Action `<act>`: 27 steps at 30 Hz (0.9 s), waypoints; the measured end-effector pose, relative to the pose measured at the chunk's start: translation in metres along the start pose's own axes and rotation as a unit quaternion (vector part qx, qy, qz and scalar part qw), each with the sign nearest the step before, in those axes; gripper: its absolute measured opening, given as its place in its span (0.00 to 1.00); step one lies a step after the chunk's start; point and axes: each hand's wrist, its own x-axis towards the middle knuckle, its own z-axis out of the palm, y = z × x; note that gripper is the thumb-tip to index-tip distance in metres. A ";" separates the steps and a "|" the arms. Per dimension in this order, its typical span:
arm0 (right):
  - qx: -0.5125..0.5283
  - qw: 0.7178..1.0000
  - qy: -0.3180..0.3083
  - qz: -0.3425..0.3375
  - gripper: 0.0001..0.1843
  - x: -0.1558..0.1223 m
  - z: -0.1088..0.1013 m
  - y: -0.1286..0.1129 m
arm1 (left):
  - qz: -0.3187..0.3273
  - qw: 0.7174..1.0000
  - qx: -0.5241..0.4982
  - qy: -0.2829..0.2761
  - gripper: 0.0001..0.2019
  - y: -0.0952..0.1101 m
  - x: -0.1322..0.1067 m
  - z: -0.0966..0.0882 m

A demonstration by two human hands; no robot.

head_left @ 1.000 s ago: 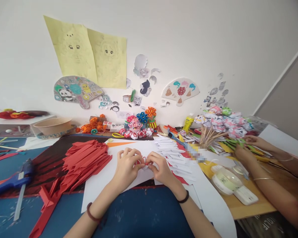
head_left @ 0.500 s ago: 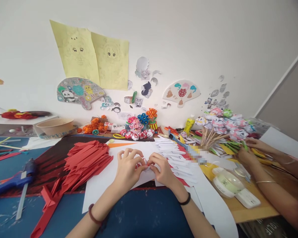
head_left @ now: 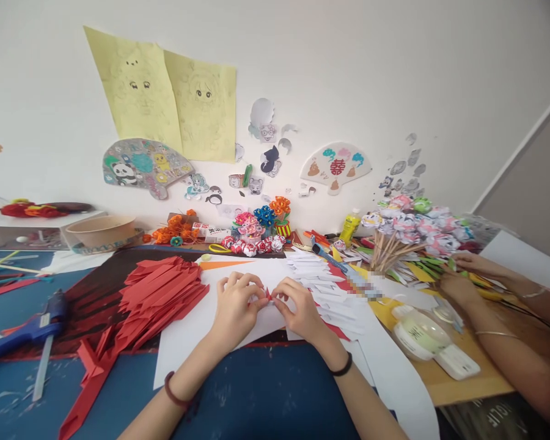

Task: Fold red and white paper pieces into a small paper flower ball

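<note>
- Between the two grips: a small red piece (head_left: pixel 269 296), apparently folded paper, raised over the white sheet (head_left: pixel 183 333); the fingertips hide much of its form.
- Left grip (head_left: pixel 237 304): narrow, thumb and forefinger pinched on the left side of the piece.
- Right grip (head_left: pixel 299 308): likewise narrow, pinched on its right side, just beside the left fingertips.
- Weight and stiffness: we judge the piece very light, crisp along its creases yet soft under squeezing; a firm press would likely crumple it.
- Slip and fragility: we expect little slipping from dry paper, but drawing the grips apart could tear it or open its folds.
- Hold: we would take opposite edges with the fingertips alone, leaving the middle free.
- Left of the grips: a heap of red strips (head_left: pixel 162 290), best lifted singly by one end, in our judgement.
- Right of the grips: white strips (head_left: pixel 318 286), overlapping, probably as easily bent.
- Nearer us than the grips: the blue surface (head_left: pixel 238 382).
</note>
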 end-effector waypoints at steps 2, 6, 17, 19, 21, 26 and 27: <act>-0.005 0.999 0.033 0.018 0.06 0.000 0.001 0.000 | -0.013 1.000 0.008 0.020 0.07 -0.002 0.001 0.000; -0.067 0.997 0.028 0.020 0.10 -0.001 0.004 0.003 | -0.030 0.999 -0.007 0.034 0.05 -0.004 0.002 0.005; -0.188 0.976 -0.022 -0.112 0.12 -0.005 0.010 0.005 | -0.025 0.999 0.012 0.020 0.03 -0.004 0.000 0.011; -0.195 0.971 -0.025 -0.134 0.13 -0.005 0.012 0.005 | -0.021 1.000 0.004 0.007 0.03 -0.006 0.000 0.012; -0.201 0.968 -0.023 -0.148 0.13 -0.006 0.014 0.006 | -0.008 1.000 -0.014 -0.002 0.04 -0.008 -0.001 0.015; -0.202 0.968 -0.002 -0.146 0.13 -0.006 0.018 0.007 | 0.009 1.000 -0.022 0.005 0.05 -0.010 -0.003 0.022; -0.199 0.969 0.000 -0.145 0.13 -0.006 0.018 0.006 | 0.006 1.000 -0.025 0.002 0.04 -0.009 -0.004 0.022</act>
